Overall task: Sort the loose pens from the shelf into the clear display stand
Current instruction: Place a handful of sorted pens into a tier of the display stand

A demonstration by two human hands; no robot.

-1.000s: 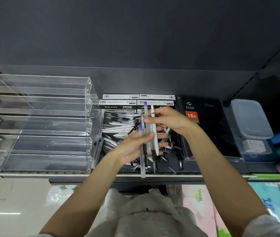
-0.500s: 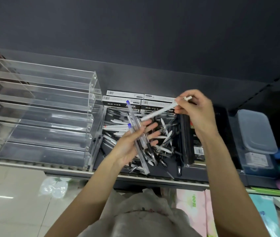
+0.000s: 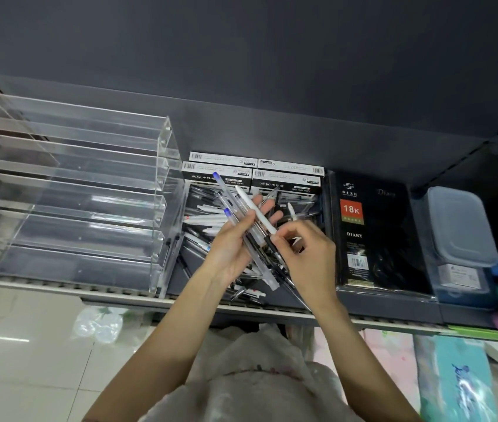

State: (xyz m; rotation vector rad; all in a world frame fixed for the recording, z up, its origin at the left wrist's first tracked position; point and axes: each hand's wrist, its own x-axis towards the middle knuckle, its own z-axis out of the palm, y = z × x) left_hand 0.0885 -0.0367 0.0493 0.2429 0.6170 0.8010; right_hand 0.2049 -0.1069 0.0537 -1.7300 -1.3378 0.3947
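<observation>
My left hand (image 3: 231, 249) holds a bundle of pens (image 3: 243, 226) across its palm, thumb over them, fingers extended; two have blue caps. My right hand (image 3: 307, 254) pinches the lower end of a white pen (image 3: 255, 210) that lies on the bundle. Below both hands, a pile of loose pens (image 3: 203, 220) fills a dark tray on the shelf. The clear display stand (image 3: 68, 190), with several stepped tiers, stands to the left of the pile; no pens show in its tiers.
White pen boxes (image 3: 253, 170) are stacked behind the pile. A black diary (image 3: 372, 233) in plastic wrap lies to the right, then a lidded plastic box (image 3: 460, 226). The shelf's front edge (image 3: 119, 295) runs below; floor tiles and a plastic bag (image 3: 98, 324) lie under it.
My right hand brought the white pen down from up right and laid it onto the bundle in my left hand. The view shifted slightly.
</observation>
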